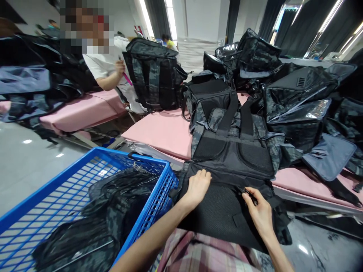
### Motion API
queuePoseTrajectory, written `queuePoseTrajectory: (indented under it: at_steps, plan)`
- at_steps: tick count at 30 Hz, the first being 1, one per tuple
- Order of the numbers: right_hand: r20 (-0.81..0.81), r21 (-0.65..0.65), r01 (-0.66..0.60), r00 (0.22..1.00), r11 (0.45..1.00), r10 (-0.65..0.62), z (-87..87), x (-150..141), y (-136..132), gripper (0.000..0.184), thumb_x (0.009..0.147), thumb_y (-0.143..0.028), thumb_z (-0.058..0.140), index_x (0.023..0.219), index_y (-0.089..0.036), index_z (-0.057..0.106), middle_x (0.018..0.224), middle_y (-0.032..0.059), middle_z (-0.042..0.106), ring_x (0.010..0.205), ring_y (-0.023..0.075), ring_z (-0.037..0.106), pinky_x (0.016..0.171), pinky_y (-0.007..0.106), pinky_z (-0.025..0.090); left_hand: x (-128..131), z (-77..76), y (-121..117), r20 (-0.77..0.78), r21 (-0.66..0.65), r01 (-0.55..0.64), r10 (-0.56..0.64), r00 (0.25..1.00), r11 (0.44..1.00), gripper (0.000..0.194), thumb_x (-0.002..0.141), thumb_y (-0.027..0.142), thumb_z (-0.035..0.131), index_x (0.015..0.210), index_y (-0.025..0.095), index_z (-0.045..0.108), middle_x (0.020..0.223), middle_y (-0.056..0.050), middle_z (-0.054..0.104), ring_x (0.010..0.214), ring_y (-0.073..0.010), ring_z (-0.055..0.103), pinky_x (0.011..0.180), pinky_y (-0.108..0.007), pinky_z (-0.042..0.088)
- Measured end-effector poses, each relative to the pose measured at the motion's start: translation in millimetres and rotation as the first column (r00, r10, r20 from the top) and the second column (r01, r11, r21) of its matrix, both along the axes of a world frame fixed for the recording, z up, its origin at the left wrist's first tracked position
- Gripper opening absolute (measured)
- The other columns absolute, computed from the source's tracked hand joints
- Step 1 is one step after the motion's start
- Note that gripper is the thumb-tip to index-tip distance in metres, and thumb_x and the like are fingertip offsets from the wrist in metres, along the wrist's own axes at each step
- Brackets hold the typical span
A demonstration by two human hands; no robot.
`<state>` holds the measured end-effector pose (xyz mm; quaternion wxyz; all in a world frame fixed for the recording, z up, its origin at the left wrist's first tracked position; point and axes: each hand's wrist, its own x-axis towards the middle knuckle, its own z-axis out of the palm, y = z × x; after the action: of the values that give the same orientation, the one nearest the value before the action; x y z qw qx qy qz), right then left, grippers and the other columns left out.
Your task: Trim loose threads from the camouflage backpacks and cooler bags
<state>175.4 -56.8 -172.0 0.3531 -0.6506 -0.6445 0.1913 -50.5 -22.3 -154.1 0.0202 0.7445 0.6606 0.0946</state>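
Note:
A black and dark-camouflage backpack (227, 204) lies with its padded mesh back panel facing up, partly on the pink table and partly hanging over the edge toward my lap. My left hand (200, 186) is closed on the bag's fabric near the top of the mesh, with the fingertips curled out of sight. To the right, my right hand (259, 209) pinches a small dark item at the mesh edge, too small and dark to name. Beyond both hands, two broad black straps (228, 117) run up over the bags.
At my left stands a blue plastic basket (167, 170) with dark bags inside. More backpacks (295, 94) pile up on the pink table (161, 132). An upright backpack (154, 73) stands at its far side, near a person in white (99, 66) holding something pink.

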Motion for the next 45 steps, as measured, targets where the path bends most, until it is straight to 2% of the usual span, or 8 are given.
queuePoseTrajectory:
  at_steps: [5, 9, 12, 16, 23, 26, 31, 45]
  plan:
    - [0.077, 0.039, -0.035, 0.997, 0.999, 0.032, -4.6, 1.1, -3.4, 0.031, 0.082, -0.045, 0.050, 0.096, -0.020, 0.063, 0.086, 0.0041, 0.069, 0.075, 0.0183, 0.065, 0.068, 0.028, 0.049, -51.5, -5.4, -32.9, 0.054, 0.147, -0.274, 0.269, 0.962, 0.950, 0.031, 0.090, 0.033, 0.039, 0.070, 0.017, 0.057, 0.070, -0.007, 0.060, 0.066, -0.0169, 0.055, 0.059, -0.025, 0.034]
    - [0.035, -0.009, -0.093, 0.995, 0.996, 0.093, 0.2, 3.3, -5.7, 0.028, 0.082, -0.043, 0.051, 0.095, -0.021, 0.063, 0.086, 0.0035, 0.069, 0.074, 0.0177, 0.064, 0.068, 0.027, 0.049, -84.7, 3.9, -47.4, 0.106, -0.068, -0.452, 0.457, 0.883, 0.889, 0.032, 0.089, 0.036, 0.039, 0.069, 0.018, 0.057, 0.064, -0.005, 0.060, 0.058, -0.0181, 0.055, 0.054, -0.026, 0.030]
    - [-0.017, -0.071, -0.136, 0.991, 0.988, 0.136, 12.0, 6.3, 0.7, 0.027, 0.081, -0.042, 0.054, 0.097, -0.022, 0.062, 0.088, 0.0021, 0.069, 0.076, 0.0170, 0.064, 0.069, 0.027, 0.049, -75.9, 17.5, -25.8, 0.135, 0.022, -0.331, 0.325, 0.936, 0.943, 0.026, 0.088, 0.032, 0.042, 0.080, 0.017, 0.062, 0.081, -0.008, 0.064, 0.073, -0.0213, 0.058, 0.063, -0.028, 0.034]
    - [0.041, 0.033, -0.137, 0.990, 0.990, 0.136, 27.7, 6.8, 25.1, 0.028, 0.081, -0.042, 0.053, 0.098, -0.021, 0.062, 0.088, 0.0029, 0.068, 0.077, 0.0177, 0.063, 0.071, 0.029, 0.047, -31.7, 29.7, 32.0, 0.194, 0.290, 0.031, -0.091, 0.977, 0.957, 0.023, 0.086, 0.028, 0.049, 0.106, 0.025, 0.061, 0.103, -0.006, 0.063, 0.095, -0.0205, 0.053, 0.081, -0.032, 0.035]
    - [0.179, 0.175, -0.172, 0.974, 0.969, 0.141, 36.5, -2.2, 57.6, 0.024, 0.084, -0.038, 0.051, 0.097, -0.021, 0.061, 0.090, 0.0025, 0.067, 0.079, 0.0174, 0.061, 0.071, 0.029, 0.045, 4.8, 26.6, 93.9, 0.127, 0.188, 0.304, -0.330, 0.936, 0.934, 0.016, 0.084, 0.027, 0.053, 0.091, 0.023, 0.067, 0.090, -0.005, 0.063, 0.088, -0.0195, 0.050, 0.076, -0.032, 0.034]
    - [0.255, 0.203, -0.196, 0.957, 0.959, 0.141, 42.5, -9.1, 67.2, 0.021, 0.084, -0.036, 0.051, 0.096, -0.022, 0.062, 0.091, 0.0020, 0.066, 0.082, 0.0171, 0.061, 0.071, 0.028, 0.044, 2.0, 27.4, 99.5, 0.343, 0.141, 0.199, -0.236, 0.909, 0.970, 0.018, 0.084, 0.021, 0.049, 0.080, 0.019, 0.066, 0.084, -0.005, 0.064, 0.085, -0.0177, 0.054, 0.075, -0.028, 0.037]
    - [0.415, 0.202, -0.230, 0.901, 0.952, 0.130, 51.8, -30.9, 95.8, 0.014, 0.083, -0.032, 0.055, 0.088, -0.023, 0.065, 0.084, 0.0019, 0.066, 0.079, 0.0178, 0.060, 0.066, 0.028, 0.041, -2.8, 29.5, 109.7, 0.705, -0.114, -0.050, 0.116, 0.700, 0.992, 0.013, 0.076, 0.020, 0.053, 0.070, 0.016, 0.064, 0.067, -0.001, 0.065, 0.066, -0.0141, 0.058, 0.064, -0.023, 0.039]
    - [0.570, 0.191, -0.296, 0.810, 0.936, 0.139, 50.1, -64.2, 126.9, 0.015, 0.084, -0.032, 0.055, 0.085, -0.022, 0.067, 0.079, 0.0037, 0.065, 0.072, 0.0170, 0.056, 0.061, 0.028, 0.036, 1.7, 33.3, 109.9, 0.778, -0.107, 0.021, 0.070, 0.624, 0.994, 0.013, 0.070, 0.023, 0.054, 0.064, 0.017, 0.063, 0.063, 0.001, 0.063, 0.063, -0.0130, 0.055, 0.060, -0.023, 0.037]
